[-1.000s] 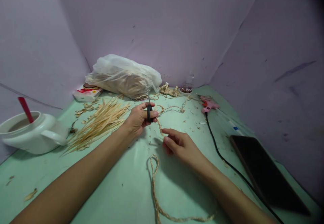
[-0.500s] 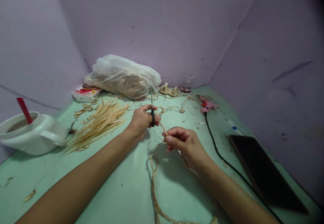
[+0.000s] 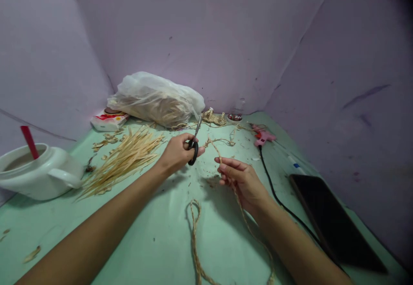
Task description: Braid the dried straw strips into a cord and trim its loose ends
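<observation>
In my left hand [image 3: 177, 152] is a pair of scissors [image 3: 194, 147] with black handles, its blades pointing up and away from me. My right hand [image 3: 241, 179] pinches a braided straw cord [image 3: 239, 200] between thumb and fingers. The cord's short end sticks up past my fingertips, apart from my left hand. Its long part runs down past my right wrist, and a doubled loop of braided cord lies on the green table [image 3: 161, 242] in front of me.
Loose straw strips [image 3: 129, 156] lie left, near a white pot [image 3: 45, 177] with a red handle in it. A stuffed plastic bag [image 3: 158, 100] rests against the back wall. At right are a pink glue gun [image 3: 263, 136], its black cable and a dark phone-like slab [image 3: 332, 220].
My right hand has drawn the cord away to the right, and its end has come free of my left hand. The scissors have turned, their blades now leaning right.
</observation>
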The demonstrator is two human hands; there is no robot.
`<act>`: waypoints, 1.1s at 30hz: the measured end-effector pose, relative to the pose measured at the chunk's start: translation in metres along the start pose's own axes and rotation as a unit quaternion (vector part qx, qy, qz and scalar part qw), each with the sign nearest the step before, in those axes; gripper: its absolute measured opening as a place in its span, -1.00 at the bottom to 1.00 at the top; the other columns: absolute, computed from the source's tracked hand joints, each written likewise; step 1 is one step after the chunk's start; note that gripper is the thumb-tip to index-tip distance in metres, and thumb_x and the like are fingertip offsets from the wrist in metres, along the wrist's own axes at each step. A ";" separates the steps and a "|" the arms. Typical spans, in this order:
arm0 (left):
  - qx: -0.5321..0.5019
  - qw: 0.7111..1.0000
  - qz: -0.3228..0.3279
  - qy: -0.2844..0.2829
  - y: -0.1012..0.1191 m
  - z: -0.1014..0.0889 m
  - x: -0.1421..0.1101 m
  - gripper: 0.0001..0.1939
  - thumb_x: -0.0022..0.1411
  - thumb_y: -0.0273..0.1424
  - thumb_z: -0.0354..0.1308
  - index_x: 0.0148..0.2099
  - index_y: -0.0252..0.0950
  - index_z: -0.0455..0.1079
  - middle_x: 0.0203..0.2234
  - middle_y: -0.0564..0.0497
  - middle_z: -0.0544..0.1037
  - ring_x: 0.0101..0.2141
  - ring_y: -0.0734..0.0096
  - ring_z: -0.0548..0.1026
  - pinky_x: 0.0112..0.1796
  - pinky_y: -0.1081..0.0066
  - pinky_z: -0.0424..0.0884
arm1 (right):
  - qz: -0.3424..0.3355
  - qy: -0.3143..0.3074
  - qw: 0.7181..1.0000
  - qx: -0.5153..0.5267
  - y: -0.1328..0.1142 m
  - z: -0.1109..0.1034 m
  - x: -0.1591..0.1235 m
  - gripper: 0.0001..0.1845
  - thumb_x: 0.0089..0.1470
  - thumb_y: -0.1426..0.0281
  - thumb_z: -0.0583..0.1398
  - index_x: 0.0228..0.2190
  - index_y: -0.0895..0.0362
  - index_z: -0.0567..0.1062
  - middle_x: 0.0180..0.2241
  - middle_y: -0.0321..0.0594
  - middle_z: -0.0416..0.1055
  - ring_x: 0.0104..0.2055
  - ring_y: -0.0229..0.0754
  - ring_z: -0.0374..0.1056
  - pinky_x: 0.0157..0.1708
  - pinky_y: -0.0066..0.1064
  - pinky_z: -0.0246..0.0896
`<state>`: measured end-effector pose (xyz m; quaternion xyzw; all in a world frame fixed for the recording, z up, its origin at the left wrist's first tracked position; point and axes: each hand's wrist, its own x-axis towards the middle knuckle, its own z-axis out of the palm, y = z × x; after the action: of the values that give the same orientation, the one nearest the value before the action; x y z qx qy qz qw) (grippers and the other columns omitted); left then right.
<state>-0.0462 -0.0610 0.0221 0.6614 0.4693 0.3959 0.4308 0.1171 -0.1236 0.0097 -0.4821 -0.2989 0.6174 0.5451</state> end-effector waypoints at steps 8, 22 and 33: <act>0.477 0.835 0.267 -0.055 0.010 0.001 -0.020 -0.45 -0.06 -0.38 0.04 0.06 -0.26 0.23 -0.35 -0.04 0.48 -0.36 0.23 0.43 -0.38 0.33 0.29 | -0.051 0.062 0.996 0.039 -0.017 -0.002 0.001 -0.76 -0.43 0.49 0.32 -0.52 0.22 0.50 -0.67 -0.35 0.34 -0.68 -0.41 0.16 -0.67 -0.51 0.18; 0.546 0.795 0.261 -0.045 -0.001 0.006 -0.018 -0.44 0.00 -0.43 -0.03 0.12 -0.24 0.16 -0.36 -0.03 0.50 -0.38 0.24 0.46 -0.44 0.36 0.28 | -0.154 0.081 0.981 -0.089 -0.006 -0.003 0.005 -0.80 -0.29 0.43 0.26 -0.48 0.22 0.51 -0.70 -0.41 0.29 -0.69 -0.40 0.17 -0.67 -0.49 0.21; 0.349 0.910 0.219 -0.037 0.003 0.003 -0.013 -0.67 -0.01 -0.53 -0.06 -0.19 -0.22 0.37 -0.53 0.13 0.46 -0.51 0.53 0.37 -0.45 0.55 0.20 | -0.130 0.061 0.988 -0.051 -0.007 -0.005 0.005 -0.72 -0.31 0.37 0.28 -0.43 0.21 0.51 -0.66 -0.41 0.31 -0.69 -0.41 0.16 -0.68 -0.49 0.22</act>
<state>-0.0458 -0.0745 0.0220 0.8697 0.4051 0.2666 0.0918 0.1245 -0.1181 0.0130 -0.5028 -0.3569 0.4945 0.6125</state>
